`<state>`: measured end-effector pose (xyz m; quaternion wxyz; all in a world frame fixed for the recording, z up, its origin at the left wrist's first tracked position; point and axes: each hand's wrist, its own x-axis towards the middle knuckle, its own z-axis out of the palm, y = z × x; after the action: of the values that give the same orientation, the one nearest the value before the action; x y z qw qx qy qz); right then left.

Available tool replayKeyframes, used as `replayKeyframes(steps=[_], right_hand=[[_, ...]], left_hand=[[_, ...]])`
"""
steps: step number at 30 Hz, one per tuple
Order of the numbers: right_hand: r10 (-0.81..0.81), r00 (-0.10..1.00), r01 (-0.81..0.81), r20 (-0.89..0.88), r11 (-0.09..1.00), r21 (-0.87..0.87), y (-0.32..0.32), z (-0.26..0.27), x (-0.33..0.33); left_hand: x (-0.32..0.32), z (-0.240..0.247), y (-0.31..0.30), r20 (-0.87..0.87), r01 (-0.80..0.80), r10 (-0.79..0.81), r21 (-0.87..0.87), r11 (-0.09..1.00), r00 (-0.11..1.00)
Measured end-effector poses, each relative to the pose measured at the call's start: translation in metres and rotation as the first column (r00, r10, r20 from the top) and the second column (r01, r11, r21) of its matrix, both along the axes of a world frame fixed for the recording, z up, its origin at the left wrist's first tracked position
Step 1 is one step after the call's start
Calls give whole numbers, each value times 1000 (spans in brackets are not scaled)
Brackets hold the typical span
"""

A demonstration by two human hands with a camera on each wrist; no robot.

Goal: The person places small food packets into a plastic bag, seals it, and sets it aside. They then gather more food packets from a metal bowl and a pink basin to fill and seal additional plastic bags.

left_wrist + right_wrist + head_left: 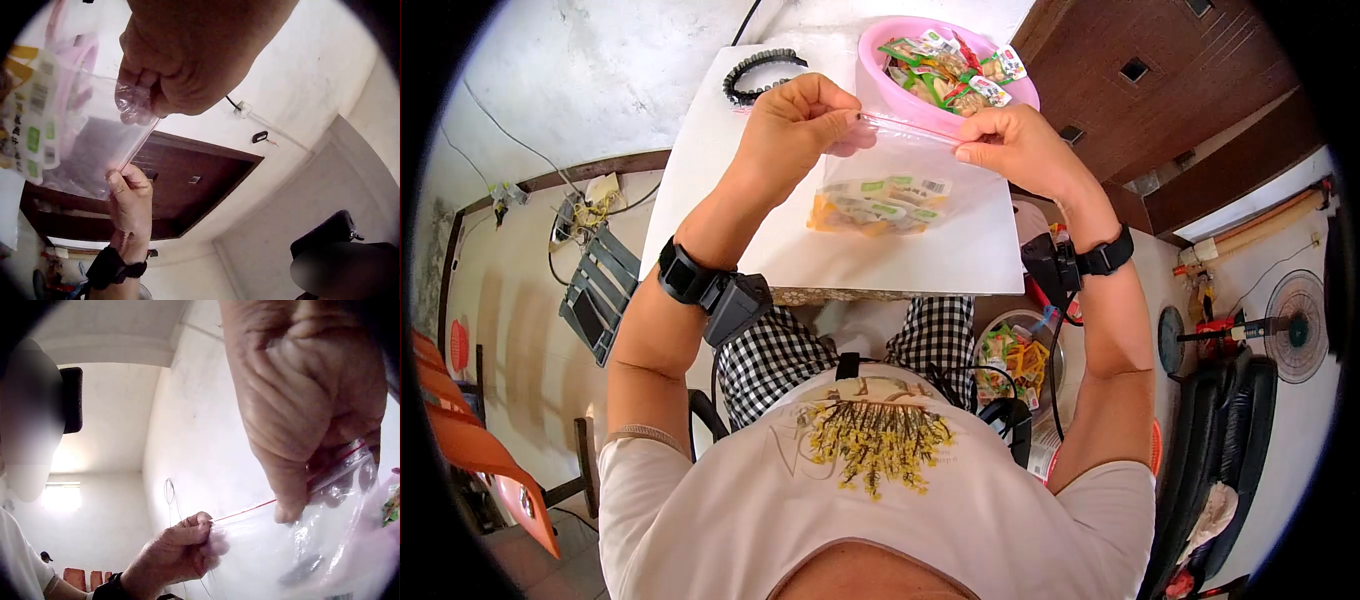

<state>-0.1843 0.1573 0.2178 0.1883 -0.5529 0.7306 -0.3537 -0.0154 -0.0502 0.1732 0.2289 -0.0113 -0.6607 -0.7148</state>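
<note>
A clear zip bag (900,165) with a red strip along its top is held up over the white table (730,220). Several small green, white and yellow packets (880,205) lie in its lower part. The left hand (805,125) pinches one top corner; in the left wrist view that hand (181,62) has clear film between thumb and fingers. At the other end of the strip the right hand (1025,145) pinches the edge, and in the right wrist view this hand (306,406) has its thumb against the film.
A pink basin (875,70) full of snack packets stands at the table's back right. Behind the left hand lies a black coiled band (740,78). Below the table's right side, a metal bowl (1055,365) holds more colourful packets. A fan (1295,325) is at far right.
</note>
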Motion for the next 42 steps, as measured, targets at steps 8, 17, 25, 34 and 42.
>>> replayKeyframes(steps=[8, 17, 25, 34, 42], right_hand=[[-81, 994, 77, -74, 995, -55, 22, -3, -1], [-126, 983, 112, -132, 988, -110, 32, -3, 4], [-97, 994, 106, 44, 910, -400, 21, -30, 4], [-99, 863, 365, 495, 800, -477, -7, -59, 24], [1, 710, 459, 704, 758, -464, -19, -67, 43]], left_hand=[[5, 1, -1, 6, -39, 39, 17, 999, 999], [12, -1, -7, 28, -86, 86, 34, 996, 996], [18, -8, -18, 69, -113, 101, 206, 972, 993], [25, -12, -26, 45, -71, 60, 302, 951, 997], [24, -18, -45, 197, -72, 30, 205, 976, 980]])
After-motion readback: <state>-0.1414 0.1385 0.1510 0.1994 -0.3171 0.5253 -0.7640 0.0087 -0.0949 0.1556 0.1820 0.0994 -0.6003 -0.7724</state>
